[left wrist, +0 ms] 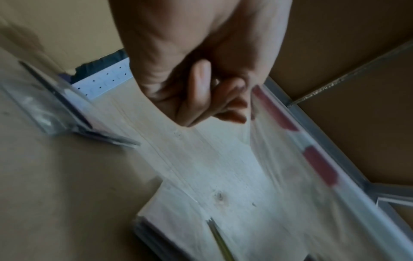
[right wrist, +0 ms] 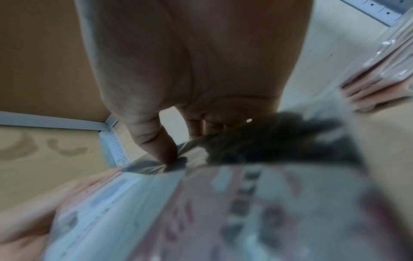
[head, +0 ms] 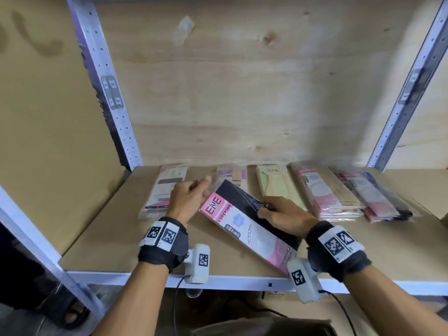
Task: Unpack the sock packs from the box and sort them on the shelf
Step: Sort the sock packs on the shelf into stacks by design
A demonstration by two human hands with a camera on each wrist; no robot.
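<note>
Both hands hold one sock pack (head: 247, 221) just above the shelf (head: 101, 238), tilted, its near end over the shelf's front edge. The right hand (head: 282, 218) grips the pack's right edge at mid-length, thumb (right wrist: 156, 141) pressed on the wrapper (right wrist: 170, 165), fingers curled under. The left hand (head: 188, 197) is at the pack's far left corner, fingers curled; the left wrist view shows them (left wrist: 210, 98) pinching clear film (left wrist: 279, 141).

The pack is flat, long and rectangular, sealed in glossy crinkled plastic, with a black sock and a pink-and-white card marked "ENE STOCKING".

Behind the pack, along the shelf's back, lie similar packs: a pale one (head: 167, 187) to its left, a green one (head: 274, 187) and pinkish stacks (head: 324, 195) to its right. The shelf board is matte brown, with white perforated metal posts (head: 111, 93).
</note>
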